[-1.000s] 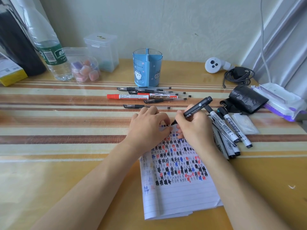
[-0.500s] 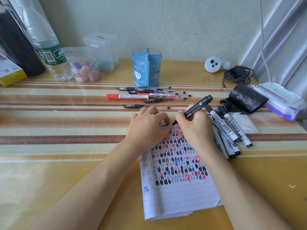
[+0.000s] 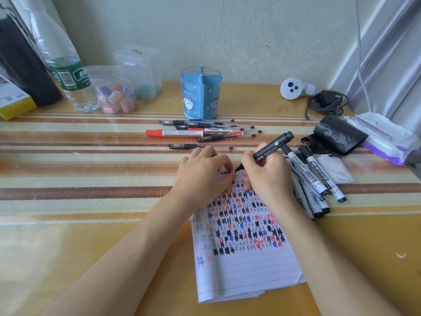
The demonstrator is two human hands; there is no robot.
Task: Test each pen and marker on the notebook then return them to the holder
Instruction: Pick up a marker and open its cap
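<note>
My right hand [image 3: 266,176] grips a black marker [image 3: 273,145], its tip touching the top edge of the lined notebook [image 3: 241,265]. The page is covered with black, red and blue hash marks. My left hand [image 3: 202,174] rests on the page's top left, fingers curled down against the paper. A blue divided pen holder [image 3: 200,94] stands empty behind. Several gel pens and a red whiteboard marker [image 3: 174,133] lie in front of it. Several black-and-white markers [image 3: 312,179] lie right of my right hand.
At the back left stand a water bottle [image 3: 68,74], a clear jar of coloured cubes [image 3: 116,96] and a plastic box [image 3: 136,69]. At the right lie a white controller [image 3: 293,87], a coiled cable [image 3: 325,102], a black bag [image 3: 337,133] and a wipes pack [image 3: 385,137].
The marker tip has made small strokes at the top of the page. Both hands stay almost where they were.
</note>
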